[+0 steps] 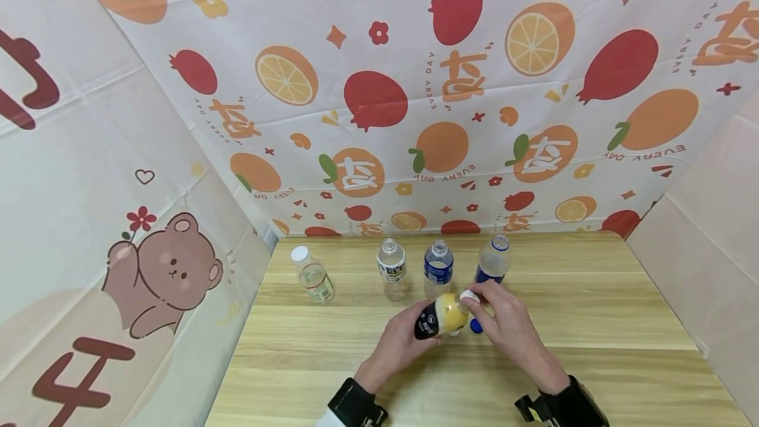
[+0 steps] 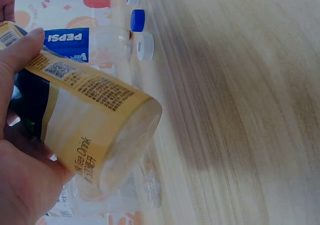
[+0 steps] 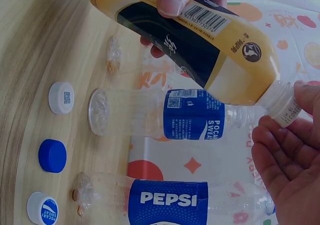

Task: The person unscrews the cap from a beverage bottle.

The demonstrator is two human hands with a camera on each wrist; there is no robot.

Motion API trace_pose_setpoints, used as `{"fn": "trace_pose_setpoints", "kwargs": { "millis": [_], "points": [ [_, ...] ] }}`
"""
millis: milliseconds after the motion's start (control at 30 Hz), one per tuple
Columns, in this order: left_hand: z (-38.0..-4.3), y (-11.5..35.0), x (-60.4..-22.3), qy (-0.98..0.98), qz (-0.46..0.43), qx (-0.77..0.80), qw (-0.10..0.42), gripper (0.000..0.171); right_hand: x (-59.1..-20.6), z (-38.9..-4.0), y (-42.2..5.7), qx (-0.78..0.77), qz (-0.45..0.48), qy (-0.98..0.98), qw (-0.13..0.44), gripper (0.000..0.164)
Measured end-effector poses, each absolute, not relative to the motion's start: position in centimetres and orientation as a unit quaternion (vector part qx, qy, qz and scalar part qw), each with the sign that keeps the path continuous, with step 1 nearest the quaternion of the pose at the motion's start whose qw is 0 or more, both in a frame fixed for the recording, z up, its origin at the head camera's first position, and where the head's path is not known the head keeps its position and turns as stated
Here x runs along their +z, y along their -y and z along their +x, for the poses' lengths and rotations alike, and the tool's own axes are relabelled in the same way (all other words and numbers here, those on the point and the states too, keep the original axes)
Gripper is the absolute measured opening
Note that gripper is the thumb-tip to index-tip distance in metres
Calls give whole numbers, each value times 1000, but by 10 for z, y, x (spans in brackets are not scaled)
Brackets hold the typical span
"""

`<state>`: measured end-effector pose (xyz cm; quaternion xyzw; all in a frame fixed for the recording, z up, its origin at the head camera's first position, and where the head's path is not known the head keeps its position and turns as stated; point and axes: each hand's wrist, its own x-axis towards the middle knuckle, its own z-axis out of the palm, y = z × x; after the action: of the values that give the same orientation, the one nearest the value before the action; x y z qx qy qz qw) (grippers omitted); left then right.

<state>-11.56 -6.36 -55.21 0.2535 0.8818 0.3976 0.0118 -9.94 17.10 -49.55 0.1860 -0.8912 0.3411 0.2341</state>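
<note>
My left hand (image 1: 398,342) grips a tea drink bottle (image 1: 440,316) with a yellow and black label, tilted above the table with its neck toward the right. At the neck, my right hand (image 1: 508,323) pinches the white cap (image 3: 281,105) between thumb and fingers; the cap sits on the bottle's mouth. In the left wrist view the bottle's base (image 2: 132,140) faces the camera, clear of the wood. Just behind the hands stand an uncapped Pepsi bottle (image 3: 167,200) and an uncapped Pocari Sweat bottle (image 3: 187,115).
Another uncapped clear bottle (image 1: 393,272) stands left of the Pocari Sweat bottle. Farther left is a clear bottle with a white lid (image 1: 313,277). Loose on the wooden table (image 1: 308,361) lie a blue cap (image 3: 52,156) and two white caps (image 3: 61,98). A fruit-print cloth (image 1: 415,170) hangs behind.
</note>
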Motion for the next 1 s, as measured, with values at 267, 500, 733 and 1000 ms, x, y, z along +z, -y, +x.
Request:
{"fn": "trace_pose_setpoints", "kwargs": {
  "millis": [267, 500, 733, 1000],
  "points": [
    [-118, 69, -554, -861, 266, 429, 58, 64, -495, -99, -174, 336, 219, 888, 226, 19],
    [-117, 68, -556, -860, 256, 437, 61, 65, -496, -99, -172, 344, 206, 888, 228, 17],
    [-113, 60, -559, -888, 256, 379, -36, 70, -496, -98, -168, 333, 125, 913, 200, 14],
    [-111, 56, -560, -900, 261, 327, -125, 70, -492, -98, -167, 341, 47, 928, 145, 30]
  ]
}}
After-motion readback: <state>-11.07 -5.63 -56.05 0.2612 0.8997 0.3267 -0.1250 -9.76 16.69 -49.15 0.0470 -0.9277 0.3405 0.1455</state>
